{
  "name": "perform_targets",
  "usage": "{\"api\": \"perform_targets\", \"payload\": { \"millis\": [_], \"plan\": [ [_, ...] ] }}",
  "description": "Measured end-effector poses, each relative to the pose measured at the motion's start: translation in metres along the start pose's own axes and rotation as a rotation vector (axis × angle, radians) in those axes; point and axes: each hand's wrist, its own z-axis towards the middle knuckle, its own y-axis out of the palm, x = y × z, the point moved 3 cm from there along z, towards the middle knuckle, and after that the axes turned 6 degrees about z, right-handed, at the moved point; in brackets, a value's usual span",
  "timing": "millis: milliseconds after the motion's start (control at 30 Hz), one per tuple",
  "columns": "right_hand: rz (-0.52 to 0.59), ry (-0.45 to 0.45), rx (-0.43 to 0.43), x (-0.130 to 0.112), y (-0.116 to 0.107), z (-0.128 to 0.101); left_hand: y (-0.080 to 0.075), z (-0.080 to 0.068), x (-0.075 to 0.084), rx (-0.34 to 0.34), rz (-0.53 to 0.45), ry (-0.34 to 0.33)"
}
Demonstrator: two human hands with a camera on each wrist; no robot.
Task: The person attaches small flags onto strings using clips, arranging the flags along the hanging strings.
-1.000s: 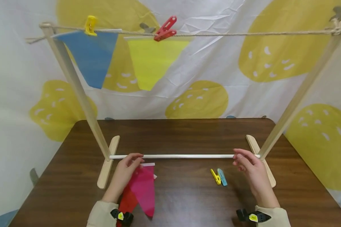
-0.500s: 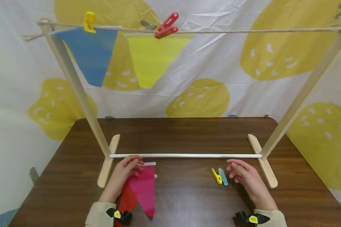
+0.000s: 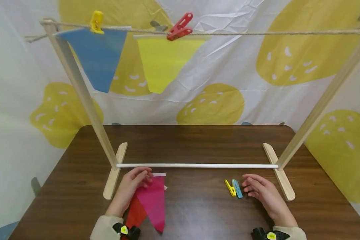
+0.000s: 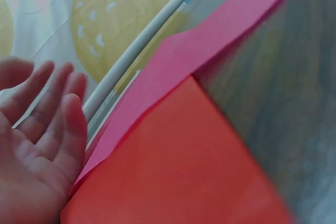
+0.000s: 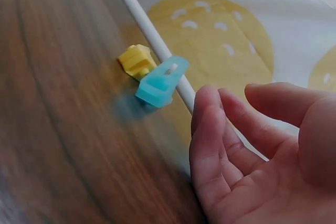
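Note:
My left hand point(image 3: 131, 188), fingers loosely bent, is at the upper left edge of a magenta pennant point(image 3: 154, 200). That pennant overlaps a red pennant point(image 3: 136, 213) on the table. In the left wrist view the thumb and fingers stand apart with nothing between them, beside the magenta paper point(image 4: 152, 82) and red paper point(image 4: 178, 156). My right hand point(image 3: 265, 193) is just right of a blue clothespin point(image 3: 237, 188), which lies against a yellow clothespin point(image 3: 230, 188). Seen from the right wrist, its relaxed fingers hold nothing, close to the blue clothespin point(image 5: 163, 82).
A wooden frame with a left post point(image 3: 81, 96), a right post point(image 3: 324, 103) and a white crossbar point(image 3: 198, 165) stands on the brown table point(image 3: 195, 143). Along its top rope point(image 3: 243, 33), a yellow clip point(image 3: 96, 22) holds a blue pennant point(image 3: 99, 60); a red clip point(image 3: 180, 27) holds a yellow pennant point(image 3: 168, 63).
My right hand has come down and inward from the crossbar's right end to beside the two loose clothespins. The left hand has drawn slightly back from the crossbar, near the magenta pennant.

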Motion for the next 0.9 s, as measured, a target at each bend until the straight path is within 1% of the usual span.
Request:
{"api": "perform_targets", "payload": {
  "millis": [100,200,233,333,433,500,533,633,700,767,900],
  "plan": [
    [-0.039,-0.003,0.018,0.002,0.005,-0.001,-0.006,-0.003,0.001,0.107,-0.026,0.039],
    [-0.131,0.014,0.062,0.003,0.01,0.0,-0.013,-0.005,0.003,0.23,0.034,0.084],
    [-0.168,0.022,0.077,0.002,0.011,0.0,-0.015,-0.005,0.004,0.266,0.072,0.096],
    [-0.291,0.025,0.093,0.0,0.013,0.0,-0.019,-0.006,0.004,0.36,0.24,0.105],
    [-0.389,0.019,0.089,-0.003,0.014,0.0,-0.02,-0.006,0.006,0.41,0.398,0.104],
    [-0.437,0.011,0.073,-0.004,0.016,0.0,-0.019,-0.006,0.006,0.413,0.488,0.084],
    [-0.457,0.01,0.069,-0.004,0.016,0.0,-0.018,-0.005,0.005,0.398,0.527,0.075],
    [-0.515,0.003,0.047,-0.005,0.018,-0.001,-0.015,-0.003,0.004,0.316,0.66,0.072],
    [-0.555,-0.006,0.038,-0.004,0.019,-0.001,-0.013,-0.001,0.003,0.251,0.724,0.09],
    [-0.6,-0.035,0.028,-0.005,0.021,-0.001,-0.011,0.0,0.003,0.21,0.768,0.121],
    [-0.667,-0.098,0.013,-0.005,0.024,0.0,-0.009,0.0,0.003,0.191,0.805,0.171]
  ]
}}
